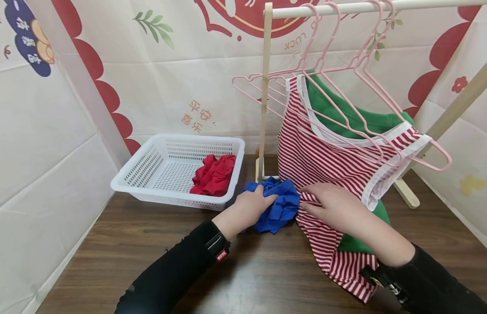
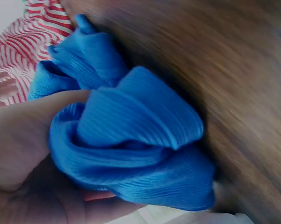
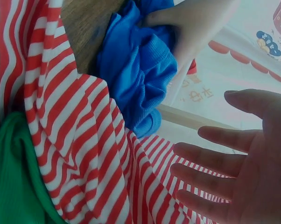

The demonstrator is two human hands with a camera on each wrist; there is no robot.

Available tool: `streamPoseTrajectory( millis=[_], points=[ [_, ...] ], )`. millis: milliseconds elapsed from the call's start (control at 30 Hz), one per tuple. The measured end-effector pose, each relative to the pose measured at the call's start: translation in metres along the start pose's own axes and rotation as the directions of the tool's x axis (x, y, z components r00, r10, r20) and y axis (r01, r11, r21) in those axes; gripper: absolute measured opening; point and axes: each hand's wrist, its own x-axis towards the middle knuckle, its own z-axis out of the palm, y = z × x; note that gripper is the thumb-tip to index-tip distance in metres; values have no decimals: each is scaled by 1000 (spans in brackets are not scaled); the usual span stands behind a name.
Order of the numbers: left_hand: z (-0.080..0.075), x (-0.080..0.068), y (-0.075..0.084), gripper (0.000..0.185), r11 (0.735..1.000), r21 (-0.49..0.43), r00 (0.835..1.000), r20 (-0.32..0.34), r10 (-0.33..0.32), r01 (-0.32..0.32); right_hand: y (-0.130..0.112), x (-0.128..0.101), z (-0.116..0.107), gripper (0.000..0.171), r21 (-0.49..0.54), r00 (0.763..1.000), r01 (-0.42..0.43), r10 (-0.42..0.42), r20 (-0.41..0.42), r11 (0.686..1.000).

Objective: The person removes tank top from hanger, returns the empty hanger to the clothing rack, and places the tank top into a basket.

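Note:
My left hand (image 1: 254, 204) grips a crumpled blue cloth (image 1: 281, 208) on the wooden table, just in front of the rack's post. In the left wrist view its fingers (image 2: 24, 135) curl round the blue cloth (image 2: 140, 140). My right hand (image 1: 330, 203) lies flat with straight fingers on the lower part of a red-and-white striped top (image 1: 318, 157), right beside the blue cloth. The right wrist view shows that hand (image 3: 234, 172) open, palm toward the striped top (image 3: 84, 140), with the blue cloth (image 3: 136, 70) beyond. A green garment (image 1: 345, 113) hangs inside the striped top.
A white mesh basket (image 1: 141, 168) stands at the left rear with a red cloth (image 1: 213, 174) in it. A wooden rack (image 1: 264, 87) carries several pink hangers (image 1: 345, 65). Its slanted leg (image 1: 455, 109) runs down on the right. Printed backdrop walls close in left, behind and right.

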Motion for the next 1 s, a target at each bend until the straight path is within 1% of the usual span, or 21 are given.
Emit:
streamPoseTrajectory(
  millis=[133, 233, 333, 433, 600, 733, 800, 867, 1000],
  points=[
    [-4, -4, 3, 65, 999, -22, 999, -2, -46, 46, 0, -1, -4, 40, -8, 1000, 3, -3, -15, 1000],
    [-7, -8, 5, 66, 994, -70, 996, -4, -85, 85, 1, -2, -6, 41, -5, 1000, 6, -6, -20, 1000],
    [-10, -12, 7, 63, 985, -137, 994, -9, -109, 106, 2, -4, -7, 42, -3, 1000, 2, -3, -19, 1000],
    [-15, -17, 8, 61, 967, -227, 992, -23, -122, 114, 3, -6, -9, 42, -2, 1000, -13, 13, -26, 1000],
    [-25, -27, 3, 59, 918, -384, 989, -59, -135, 102, 4, -8, -13, 42, 11, 998, -14, 14, -55, 1000],
    [-25, -34, -3, 59, 885, -459, 986, -93, -141, 84, 5, -10, -18, 43, 19, 997, -11, 12, -74, 1000],
    [-26, -38, -6, 59, 862, -502, 984, -108, -145, 72, 5, -11, -20, 43, 22, 997, -16, 17, -81, 1000],
    [-27, -43, -10, 59, 833, -551, 982, -120, -148, 58, 6, -12, -23, 42, 26, 996, -14, 16, -91, 1000],
    [-31, -57, -19, 61, 756, -654, 977, -143, -159, 28, 8, -11, -24, 40, 28, 994, -2, 5, -107, 1000]
  ],
)
